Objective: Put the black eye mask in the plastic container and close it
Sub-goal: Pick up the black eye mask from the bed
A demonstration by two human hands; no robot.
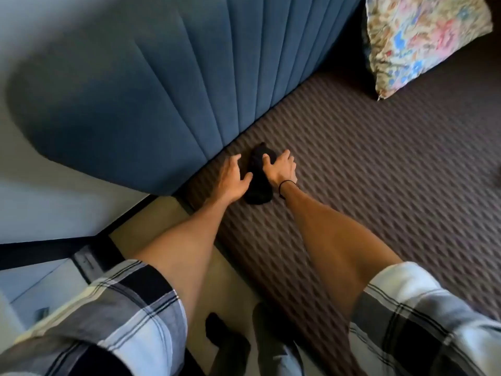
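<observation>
Where the brown ribbed bedcover (366, 185) meets the blue headboard (162, 90), black eye mask (257, 185) lying between both hands. Left hand (233, 180) beside it, fingers spread, thumb touching. Right hand (279, 166) pressing on top, fingers curled apart. Floral pillow (423, 39) well apart.

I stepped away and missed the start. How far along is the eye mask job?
Nothing looks finished yet. The black eye mask lies on the brown bedspread beside the blue headboard. In hand: the right hand rests on it, thumb on top, and the left hand touches its edge, fingers spread. Left: putting it in the plastic container, which is not in view, and closing that.
</observation>
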